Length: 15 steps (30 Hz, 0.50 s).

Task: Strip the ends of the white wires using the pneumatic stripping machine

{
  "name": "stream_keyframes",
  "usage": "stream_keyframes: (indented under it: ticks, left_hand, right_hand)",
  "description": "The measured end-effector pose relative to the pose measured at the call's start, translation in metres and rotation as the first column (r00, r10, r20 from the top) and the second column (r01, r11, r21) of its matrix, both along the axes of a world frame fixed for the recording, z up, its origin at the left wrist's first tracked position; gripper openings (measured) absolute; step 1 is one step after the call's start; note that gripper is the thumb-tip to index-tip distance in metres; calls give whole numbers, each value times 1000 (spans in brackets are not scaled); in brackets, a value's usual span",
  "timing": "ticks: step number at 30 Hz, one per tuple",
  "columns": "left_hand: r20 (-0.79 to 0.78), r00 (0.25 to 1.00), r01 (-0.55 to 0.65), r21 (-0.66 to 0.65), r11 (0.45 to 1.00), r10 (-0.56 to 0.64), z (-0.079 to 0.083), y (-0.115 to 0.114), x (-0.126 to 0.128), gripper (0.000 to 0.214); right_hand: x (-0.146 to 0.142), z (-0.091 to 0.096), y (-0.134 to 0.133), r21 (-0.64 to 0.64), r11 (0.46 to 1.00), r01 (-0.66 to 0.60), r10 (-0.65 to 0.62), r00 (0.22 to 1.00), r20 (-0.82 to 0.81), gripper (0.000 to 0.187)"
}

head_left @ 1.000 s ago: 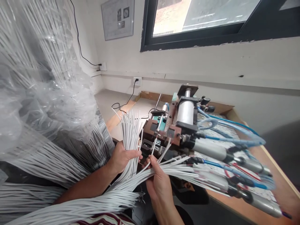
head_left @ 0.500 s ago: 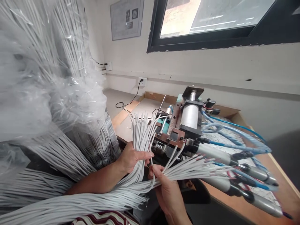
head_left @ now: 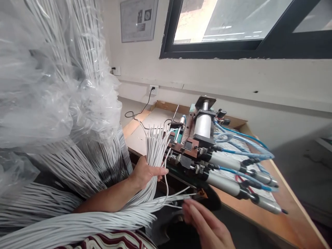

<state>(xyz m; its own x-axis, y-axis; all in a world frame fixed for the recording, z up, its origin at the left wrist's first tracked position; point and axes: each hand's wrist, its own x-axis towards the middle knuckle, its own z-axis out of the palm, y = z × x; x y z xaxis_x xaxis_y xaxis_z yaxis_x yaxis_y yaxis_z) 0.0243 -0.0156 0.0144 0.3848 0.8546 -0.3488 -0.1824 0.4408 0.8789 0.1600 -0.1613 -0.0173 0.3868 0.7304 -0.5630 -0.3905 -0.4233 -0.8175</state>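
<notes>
My left hand (head_left: 145,172) is closed round a fanned bundle of white cables (head_left: 155,145) whose cut ends point up beside the machine (head_left: 193,145). One cable curls loose below my thumb. A second bundle of white cables (head_left: 155,202) lies across my lap, its ends pointing right. My right hand (head_left: 207,224) is low at the bottom, blurred, fingers stretched out toward that bundle's ends and holding nothing. The machine has a white cylinder (head_left: 203,125), metal air cylinders (head_left: 228,162) and blue hoses (head_left: 241,140).
A great mass of white cables in clear plastic wrap (head_left: 52,103) fills the left. The machine stands on a wooden bench (head_left: 280,214) under a dark-framed window (head_left: 233,27). Wall sockets (head_left: 153,90) with black cords sit on the far wall.
My right hand has let go of the lower cable bundle and dropped down and right, fingers now open. The bundle's ends have sunk. My left hand keeps its grip.
</notes>
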Motion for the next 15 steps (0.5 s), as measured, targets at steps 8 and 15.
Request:
stream_keyframes:
  ticks: [8,15]
  left_hand:
    - [-59,994,-84,59,995,88,3,14,0,20]
    - [-138,977,-148,103,984,162,7,32,6,17]
  right_hand:
    - [-32,-11,74,279,957,-79,71,997,40,29]
    - [-25,-14,98,108,967,230,-158,878,-452,33]
